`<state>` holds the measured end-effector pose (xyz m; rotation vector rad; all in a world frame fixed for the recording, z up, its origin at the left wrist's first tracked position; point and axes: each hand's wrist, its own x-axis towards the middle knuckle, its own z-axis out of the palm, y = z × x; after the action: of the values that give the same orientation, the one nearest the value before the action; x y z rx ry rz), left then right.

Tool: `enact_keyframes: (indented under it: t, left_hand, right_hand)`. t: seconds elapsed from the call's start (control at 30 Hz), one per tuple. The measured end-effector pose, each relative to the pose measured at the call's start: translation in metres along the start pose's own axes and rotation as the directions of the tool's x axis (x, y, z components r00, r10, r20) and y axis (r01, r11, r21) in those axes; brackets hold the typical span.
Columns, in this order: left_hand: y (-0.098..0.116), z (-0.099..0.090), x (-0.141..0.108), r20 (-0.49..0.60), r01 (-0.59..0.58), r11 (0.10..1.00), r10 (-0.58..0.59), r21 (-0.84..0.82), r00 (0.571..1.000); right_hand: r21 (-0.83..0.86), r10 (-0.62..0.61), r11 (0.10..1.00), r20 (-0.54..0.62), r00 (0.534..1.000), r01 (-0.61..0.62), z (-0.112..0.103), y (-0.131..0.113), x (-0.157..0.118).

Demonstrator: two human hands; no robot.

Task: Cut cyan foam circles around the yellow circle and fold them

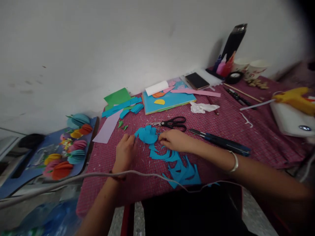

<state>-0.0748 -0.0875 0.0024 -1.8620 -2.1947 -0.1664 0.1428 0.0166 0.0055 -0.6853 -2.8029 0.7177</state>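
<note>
Small cut blue paper pieces (147, 135) lie in a pile between my hands, some of them rounded. My left hand (125, 151) is at the pile's left side, fingers curled, the fingertips by a blue edge; the hand is slightly blurred. From the right, my right hand (176, 140) reaches in with bent fingers and thumb close together beside the pile. I cannot make out what either hand pinches. Jagged blue paper offcuts (183, 172) spread below my right hand. Black-handled scissors (172, 123) lie just behind the pile, and a utility knife (221, 141) rests beyond my right forearm.
A white cable (103, 173) crosses in front. Coloured sheets (169, 101), a phone (197, 80), crumpled tissue (203, 107) and paint bottles (225, 67) stand or lie farther back. A yellow glue gun (294, 100) is at right. Paper ornaments (76, 144) lie at left.
</note>
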Motion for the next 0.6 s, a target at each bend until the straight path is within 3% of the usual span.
enact_keyframes:
  t: [0.17, 0.23, 0.43, 0.6]
  left_hand:
    - [0.013, 0.007, 0.026, -0.016, 0.009, 1.0, -0.009, -0.023, 1.0]
    - [0.016, 0.013, 0.032, -0.014, 0.036, 0.999, -0.037, -0.041, 0.999]
    - [-0.003, 0.022, 0.029, -0.07, 0.156, 0.986, -0.159, -0.055, 0.985]
    - [-0.016, 0.017, 0.027, -0.122, 0.253, 0.954, -0.274, -0.16, 0.954]
  right_hand:
    - [-0.07, 0.248, 0.963, -0.138, 0.959, -0.259, 0.008, -0.008, 0.029]
    - [-0.028, 0.288, 0.956, -0.114, 0.951, -0.293, 0.012, -0.009, 0.038]
    - [0.218, 0.269, 0.938, 0.035, 0.962, -0.27, 0.023, 0.0, 0.05]
    - [0.549, 0.387, 0.751, 0.085, 0.918, -0.368, 0.027, -0.009, 0.059]
